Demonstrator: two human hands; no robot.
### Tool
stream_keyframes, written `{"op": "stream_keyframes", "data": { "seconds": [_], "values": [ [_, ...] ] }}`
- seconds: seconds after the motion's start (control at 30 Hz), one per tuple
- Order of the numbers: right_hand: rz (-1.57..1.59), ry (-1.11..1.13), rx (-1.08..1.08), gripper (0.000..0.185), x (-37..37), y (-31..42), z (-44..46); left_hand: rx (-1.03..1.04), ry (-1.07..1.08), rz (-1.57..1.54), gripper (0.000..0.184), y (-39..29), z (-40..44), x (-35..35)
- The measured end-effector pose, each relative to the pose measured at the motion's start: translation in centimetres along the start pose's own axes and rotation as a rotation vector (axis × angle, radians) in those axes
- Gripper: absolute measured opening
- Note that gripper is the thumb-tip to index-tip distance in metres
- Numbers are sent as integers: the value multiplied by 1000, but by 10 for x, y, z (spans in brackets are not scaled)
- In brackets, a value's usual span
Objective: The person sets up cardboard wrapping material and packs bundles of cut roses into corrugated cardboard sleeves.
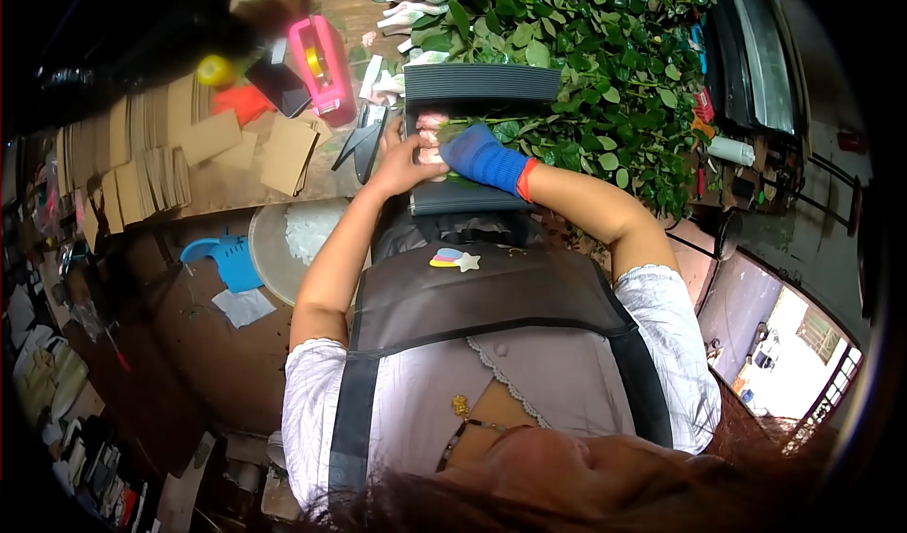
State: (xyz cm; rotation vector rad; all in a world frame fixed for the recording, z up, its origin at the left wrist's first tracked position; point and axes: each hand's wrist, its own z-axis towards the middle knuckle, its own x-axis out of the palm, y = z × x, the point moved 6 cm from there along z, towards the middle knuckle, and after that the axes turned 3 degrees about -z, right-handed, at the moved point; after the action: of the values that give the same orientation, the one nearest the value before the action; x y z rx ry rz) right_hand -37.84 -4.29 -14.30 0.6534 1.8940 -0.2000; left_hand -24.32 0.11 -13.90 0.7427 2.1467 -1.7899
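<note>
A small bunch of pink roses (432, 123) lies with its heads to the left in a dark ridged holder (482, 83). My bare left hand (408, 166) curls round the rose heads, thumb and fingers touching the blooms. My right hand (484, 160), in a blue knitted glove, is closed over the stems just beside the heads; its fingertips are partly hidden. Scissors (360, 146) with dark handles rest close to my left wrist. Behind the holder are more roses with heads wrapped in white sleeves (416, 8).
Leafy rose stems (605, 79) pile up on the right of the wooden table. A pink tape dispenser (323, 70), yellow tape roll (215, 71) and cardboard pieces (289, 155) occupy the left. Below the table edge stand a round tub (269, 249) and blue plastic piece (236, 263).
</note>
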Motion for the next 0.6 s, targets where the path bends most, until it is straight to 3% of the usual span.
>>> {"op": "stream_keyframes", "data": {
  "seconds": [0.07, 0.2, 0.3, 0.5, 0.6],
  "values": [
    [-111, 265, 13, 25, -44, 11, -10, 10, -132, 21, 43, -2, 0, 4],
    [132, 177, 215, 27, -86, -4, -29, 42, -190, -38, 35, -4, -6, 0],
    [69, 152, 277, 23, -64, -17, -18, 65, -182, 25, 54, -5, -7, -3],
    [54, 73, 160, 19, -59, -13, -17, 51, -182, 14, 76, -7, -4, -2],
    [3, 86, 130, 19, -57, -10, -16, 46, -182, 36, 73, -5, 0, 0]
  ]
}}
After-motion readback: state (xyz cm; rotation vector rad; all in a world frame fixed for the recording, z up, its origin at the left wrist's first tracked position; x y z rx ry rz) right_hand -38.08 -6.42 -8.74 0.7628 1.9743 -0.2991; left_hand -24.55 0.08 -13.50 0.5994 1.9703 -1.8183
